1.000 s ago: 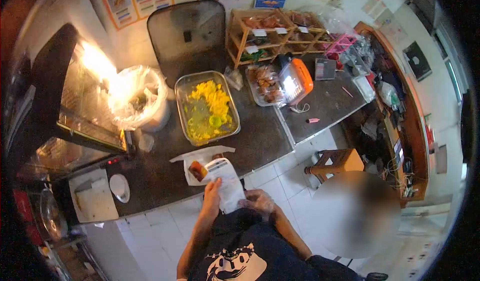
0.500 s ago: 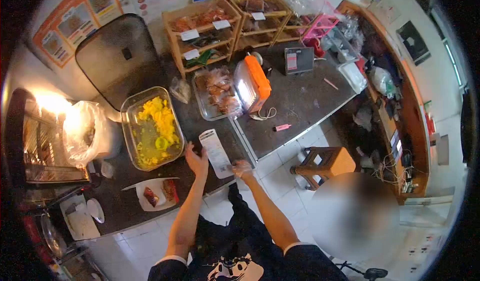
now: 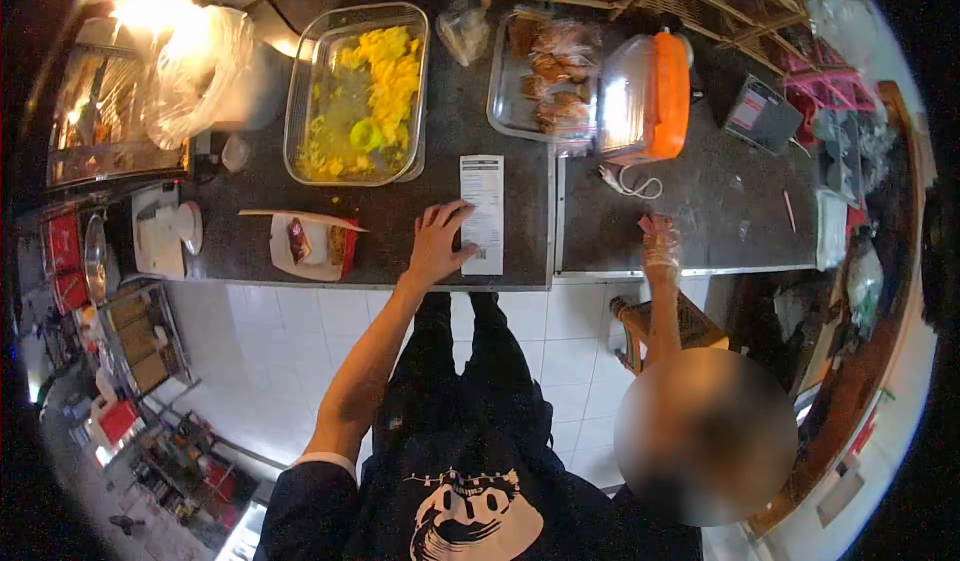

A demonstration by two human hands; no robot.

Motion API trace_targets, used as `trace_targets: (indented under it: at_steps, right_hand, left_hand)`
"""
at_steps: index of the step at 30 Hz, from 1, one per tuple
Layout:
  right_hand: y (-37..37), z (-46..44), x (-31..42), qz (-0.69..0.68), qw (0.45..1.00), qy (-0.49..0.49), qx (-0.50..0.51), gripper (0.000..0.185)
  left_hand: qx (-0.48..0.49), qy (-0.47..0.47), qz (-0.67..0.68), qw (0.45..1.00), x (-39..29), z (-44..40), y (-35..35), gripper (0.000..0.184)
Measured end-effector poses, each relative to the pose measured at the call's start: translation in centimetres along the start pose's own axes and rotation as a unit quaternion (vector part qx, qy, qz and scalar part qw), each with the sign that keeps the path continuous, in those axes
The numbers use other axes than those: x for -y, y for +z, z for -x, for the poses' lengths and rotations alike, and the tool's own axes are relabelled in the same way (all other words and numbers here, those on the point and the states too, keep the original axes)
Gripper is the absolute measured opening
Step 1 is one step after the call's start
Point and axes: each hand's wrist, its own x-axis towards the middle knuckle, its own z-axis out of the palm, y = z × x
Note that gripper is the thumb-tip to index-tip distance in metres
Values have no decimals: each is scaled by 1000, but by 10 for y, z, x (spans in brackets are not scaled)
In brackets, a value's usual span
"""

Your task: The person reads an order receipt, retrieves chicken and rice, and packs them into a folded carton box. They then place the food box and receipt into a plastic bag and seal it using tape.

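A long white printed slip (image 3: 482,211) lies flat on the dark counter. My left hand (image 3: 440,244) rests at its left edge, fingers apart. Farther right, my right hand (image 3: 660,248), in a clear plastic glove, has its fingers closed around a small pink marker (image 3: 650,224) near the counter's front edge. Left of my left hand, an open paper food wrapper (image 3: 320,246) holds reddish-brown pieces of food. Behind it stands a glass tray (image 3: 292,126) with yellow food and a small green cup (image 3: 366,135) in it.
A clear container (image 3: 503,116) of bagged brown food adjoins an orange lamp (image 3: 672,96) with a white cord (image 3: 632,183). A dark box (image 3: 762,113) sits at the back right, a lit display case (image 3: 85,126) at the left. A stool (image 3: 700,329) stands below the counter.
The slip, earlier held in both hands, now lies flat on the counter. My right hand has moved right to the pink marker. The wrapper was set down, and the view has shifted.
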Motion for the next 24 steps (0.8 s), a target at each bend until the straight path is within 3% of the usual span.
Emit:
trace_targets:
  at_steps: [2, 4, 5, 7, 9, 11, 13, 16, 20, 22, 24]
  right_hand:
    - [2, -6, 7, -6, 998, -42, 54, 21]
    - [-27, -11, 42, -77, 992, 55, 81, 19]
    - [-51, -23, 94, -90, 979, 148, 111, 20]
    - [-62, -15, 153, -86, 979, 115, 144, 27]
    - [-36, 8, 201, -164, 971, 39, 168, 21]
    - [-29, 0, 273, -222, 969, -33, 103, 12]
    - [-10, -6, 313, -169, 970, -12, 173, 13]
    - [18, -22, 346, -77, 967, 43, 239, 25]
    - [18, -38, 361, -31, 960, 18, 277, 36]
    - [24, -42, 357, -9, 949, 70, 307, 40]
    - [27, -46, 355, -20, 963, 59, 264, 39]
  left_hand:
    - [31, -11, 1, 999, 1, -4, -10, 79]
    - [45, -9, 3, 999, -2, -6, -13, 80]
    - [22, -1, -8, 1000, 2, -5, -4, 82]
    - [17, -29, -11, 999, -8, -6, 0, 83]
    - [14, -56, -12, 998, -13, -5, 6, 85]
    - [-27, -67, -7, 997, -11, -4, 11, 92]
    - [-22, -63, -1, 998, -7, -5, 10, 93]
    - [-18, -59, -3, 998, 3, -5, 14, 94]
    - [-6, -71, -34, 997, 5, -3, 16, 95]
    - [-16, -72, 0, 997, 5, -4, 14, 98]
    - [-23, -78, 34, 996, 6, -1, 13, 100]
